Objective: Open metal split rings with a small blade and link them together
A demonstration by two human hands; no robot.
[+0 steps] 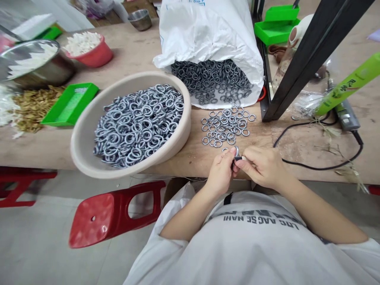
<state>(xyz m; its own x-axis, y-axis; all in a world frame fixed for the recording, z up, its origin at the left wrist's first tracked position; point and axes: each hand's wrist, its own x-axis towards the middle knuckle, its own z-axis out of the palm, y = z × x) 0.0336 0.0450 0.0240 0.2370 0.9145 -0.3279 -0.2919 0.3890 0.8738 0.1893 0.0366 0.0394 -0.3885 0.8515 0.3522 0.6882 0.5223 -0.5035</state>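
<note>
My left hand (221,171) pinches a grey ring (236,151) upright at the table's front edge. Against it, my right hand (263,165) closes its thumb and fingers on a small dark piece (238,158), whose shape is mostly hidden between the hands. Just beyond my fingers lies a loose pile of grey rings (227,126) on the wooden table (196,152). To the left stands a large beige basin (86,164) heaped with blue-grey rings (139,122). Behind the pile, a white sack (208,31) lies with its mouth open, showing darker rings (208,77).
A black metal post (308,59) rises right of the sack, near a black cable (314,168) and a green packet (350,85). At the left are a green tray (69,105), a red bowl (97,55) and a steel bowl (44,73). A red stool (92,217) stands below.
</note>
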